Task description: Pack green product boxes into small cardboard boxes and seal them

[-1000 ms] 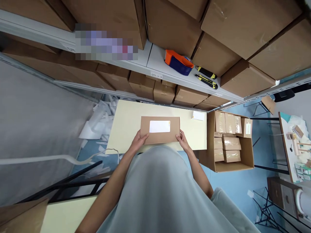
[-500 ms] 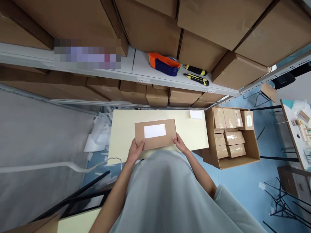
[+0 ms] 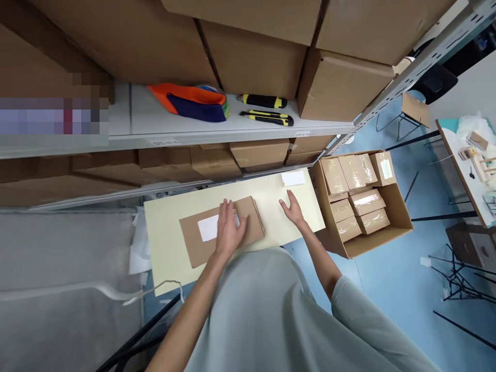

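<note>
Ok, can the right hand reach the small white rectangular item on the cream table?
Probably yes: the open right hand is near the small white rectangular item, with nothing seen between them; the flat brown cardboard box lies under the left hand.

Remote feed, head view. I log a grey wall (image 3: 70, 248) on the left, well beyond the worktop's (image 3: 166, 248) left edge. Floor (image 3: 380, 289): light blue, visible past the right edge and near right corner. A pale metal shelf (image 3: 137, 121) runs above the far edge, ending at a slotted upright (image 3: 426, 67). Well apart to the right, I note a white-topped table (image 3: 476, 199) on black legs, with a drawer unit (image 3: 480, 245) nearby and a pale wall (image 3: 476, 77) behind. Light: even, shadows soft.
</note>
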A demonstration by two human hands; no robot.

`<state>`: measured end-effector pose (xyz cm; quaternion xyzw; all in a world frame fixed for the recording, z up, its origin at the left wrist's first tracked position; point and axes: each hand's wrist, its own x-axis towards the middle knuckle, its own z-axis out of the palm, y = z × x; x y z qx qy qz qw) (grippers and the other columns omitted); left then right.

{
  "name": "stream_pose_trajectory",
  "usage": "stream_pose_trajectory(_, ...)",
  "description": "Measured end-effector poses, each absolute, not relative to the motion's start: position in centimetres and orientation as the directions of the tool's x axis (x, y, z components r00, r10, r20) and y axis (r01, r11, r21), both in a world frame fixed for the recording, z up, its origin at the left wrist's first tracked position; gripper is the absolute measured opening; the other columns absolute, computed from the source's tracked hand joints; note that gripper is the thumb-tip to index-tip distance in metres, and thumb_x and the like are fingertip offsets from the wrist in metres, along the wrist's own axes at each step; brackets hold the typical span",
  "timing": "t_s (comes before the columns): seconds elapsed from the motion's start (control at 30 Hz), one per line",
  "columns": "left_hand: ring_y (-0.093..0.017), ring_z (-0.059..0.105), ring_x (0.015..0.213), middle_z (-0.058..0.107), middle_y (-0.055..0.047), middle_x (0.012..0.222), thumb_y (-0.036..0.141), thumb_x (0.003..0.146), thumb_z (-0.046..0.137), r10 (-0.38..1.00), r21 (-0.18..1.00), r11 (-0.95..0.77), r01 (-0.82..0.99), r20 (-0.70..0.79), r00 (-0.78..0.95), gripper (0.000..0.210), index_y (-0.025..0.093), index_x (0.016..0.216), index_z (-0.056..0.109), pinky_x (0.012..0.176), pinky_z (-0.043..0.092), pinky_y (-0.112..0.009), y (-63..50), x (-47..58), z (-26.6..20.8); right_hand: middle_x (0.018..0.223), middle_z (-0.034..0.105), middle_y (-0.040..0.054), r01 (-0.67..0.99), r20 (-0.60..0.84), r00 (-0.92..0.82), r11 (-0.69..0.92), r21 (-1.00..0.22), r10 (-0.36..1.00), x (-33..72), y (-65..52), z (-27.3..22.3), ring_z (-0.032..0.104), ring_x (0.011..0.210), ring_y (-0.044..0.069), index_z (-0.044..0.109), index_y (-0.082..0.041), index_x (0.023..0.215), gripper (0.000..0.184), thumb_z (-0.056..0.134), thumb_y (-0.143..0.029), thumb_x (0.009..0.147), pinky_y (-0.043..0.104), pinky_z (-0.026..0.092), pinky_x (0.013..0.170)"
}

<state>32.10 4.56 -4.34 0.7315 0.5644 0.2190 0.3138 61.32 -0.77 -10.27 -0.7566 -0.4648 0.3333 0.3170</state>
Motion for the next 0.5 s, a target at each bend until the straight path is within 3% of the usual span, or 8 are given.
stream_pose_trajectory(0.23, -0.037, 0.024, 0.175, 0.032, -0.019, 0.185, 0.043, 0.11, 0.053, 0.824, 0.7, -0.373, 0.61, -0.053, 0.565, 0.072, 0.017, 0.175, 0.037, 0.141, 0.029, -0.063, 5.8, 43.9, -6.9, 0.187, 0.027, 0.02, 0.671, -0.155, 0.346, -0.359, -0.648, 0.925, 67.1, 1.0, -12.6, 0.021, 0.177, 0.035, 0.034, -0.011, 0.179, 0.084, 0.051, -0.061, 0.114, 0.057, 0.029, 0.141)
stream_pose_trajectory(0.37, -0.037, 0.031, 0.173, 0.036, -0.022, 0.183, 0.04, 0.107, 0.057, 0.79, 0.697, -0.323, 0.64, -0.174, 0.588, 0.074, 0.013, 0.174, 0.037, 0.14, 0.032, -0.059, 7.4, 48.0, -9.4, 0.186, 0.029, 0.0197, 0.739, -0.132, 0.294, -0.313, -0.597, 0.947, 69.4, 3.0, -13.8, 0.022, 0.177, 0.031, 0.037, -0.008, 0.177, 0.075, 0.051, -0.048, 0.116, 0.053, 0.025, 0.143)
stream_pose_trajectory(0.5, -0.037, 0.044, 0.167, 0.046, -0.024, 0.177, 0.038, 0.105, 0.059, 0.773, 0.678, -0.222, 0.7, -0.315, 0.55, 0.075, 0.009, 0.171, 0.041, 0.139, 0.036, -0.054, 9.7, 50.4, -11.6, 0.184, 0.035, 0.014, 0.77, -0.132, 0.103, -0.164, -0.617, 0.986, 69.8, 5.6, -15.0, 0.026, 0.176, 0.025, 0.046, -0.012, 0.174, 0.063, 0.05, -0.035, 0.116, 0.048, 0.021, 0.145)
